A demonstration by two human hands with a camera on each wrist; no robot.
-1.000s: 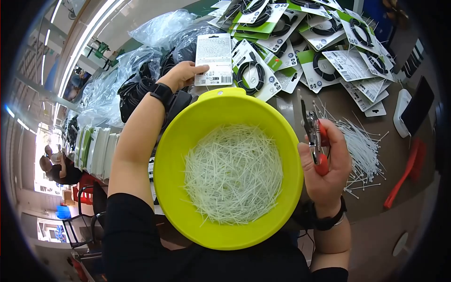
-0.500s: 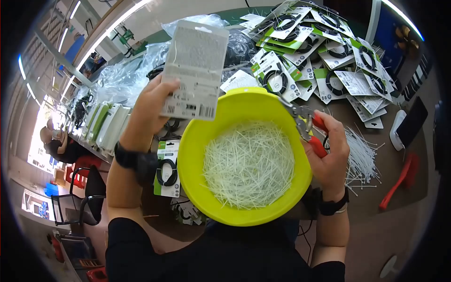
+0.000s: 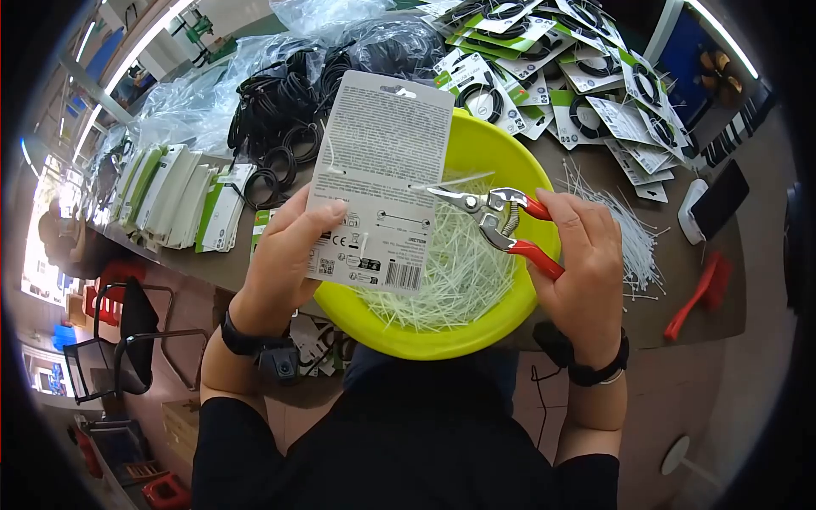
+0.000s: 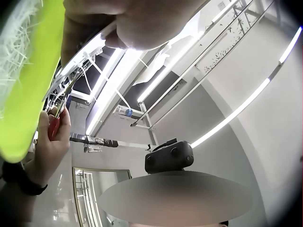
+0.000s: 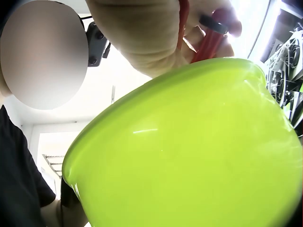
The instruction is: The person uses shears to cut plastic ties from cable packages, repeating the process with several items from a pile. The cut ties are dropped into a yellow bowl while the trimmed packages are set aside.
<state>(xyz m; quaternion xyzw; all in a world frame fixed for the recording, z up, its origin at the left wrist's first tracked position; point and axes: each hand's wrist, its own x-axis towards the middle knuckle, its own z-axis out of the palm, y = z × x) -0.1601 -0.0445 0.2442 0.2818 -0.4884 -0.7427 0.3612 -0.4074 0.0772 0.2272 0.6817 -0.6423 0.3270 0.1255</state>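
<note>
In the head view a printed white card (image 3: 387,127) is held up by its lower left edge in my left hand (image 3: 285,255), thumb on its face. Red-handled cutters (image 3: 497,223) are gripped in my right hand (image 3: 586,272), their tips at the card's right part, beside a thin white tie end (image 3: 467,179). Below both hands is a yellow-green basin (image 3: 433,344) of white clippings (image 3: 459,280). The left wrist view shows the right hand (image 4: 51,146) round a red handle (image 4: 54,126); the right wrist view shows red handles (image 5: 208,45) above the basin (image 5: 189,142).
Carded cables (image 3: 586,110) are heaped at the back right, with white ties (image 3: 629,251) in front of them. A red brush (image 3: 701,293) and a phone on a stand (image 3: 718,204) are at the right. Black cables (image 3: 280,110), plastic bags (image 3: 195,110) and stacked cards (image 3: 170,200) lie left.
The left hand has brought the card from the back of the basin to in front of it. The right hand has moved the cutters left to the card.
</note>
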